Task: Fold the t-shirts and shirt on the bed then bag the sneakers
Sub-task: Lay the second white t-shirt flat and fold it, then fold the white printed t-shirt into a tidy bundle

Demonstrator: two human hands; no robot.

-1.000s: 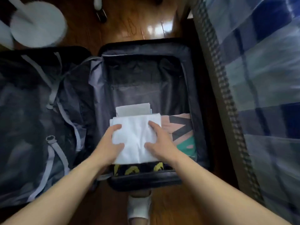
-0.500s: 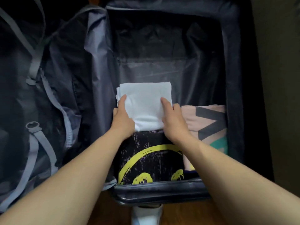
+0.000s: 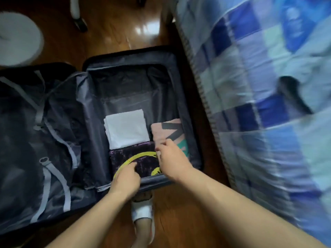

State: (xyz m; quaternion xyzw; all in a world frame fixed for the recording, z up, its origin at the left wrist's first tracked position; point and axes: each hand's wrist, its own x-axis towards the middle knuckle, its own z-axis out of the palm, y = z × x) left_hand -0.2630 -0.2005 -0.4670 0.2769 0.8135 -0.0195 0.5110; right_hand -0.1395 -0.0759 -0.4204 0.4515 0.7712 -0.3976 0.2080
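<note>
Three folded tops packed in the right half of the suitcase [image 3: 189, 97]: white tee [image 3: 126, 129] at centre, black tee [image 3: 136, 161] with yellow print just at its 6 o'clock, touching it, pink top [image 3: 166, 133] at the white one's 3 o'clock, against the case wall

Left hand [image 3: 126, 178] over the near edge of the black tee, fingers loosely curled, tips on the fabric, gripping nothing as far as I can tell. Right hand [image 3: 172, 158] over the seam between black tee and pink top, fingers bent; frame too blurred to say if it pinches cloth

Bed [image 3: 268, 86] at 3 o'clock of the case: only quilt plus one dark blurred shape [image 3: 293, 93] on it, can't tell what it is

Judgement: folding looks mostly or fully done, garments stowed. Sneakers and bag not in view, so bagging looks not yet started
</note>
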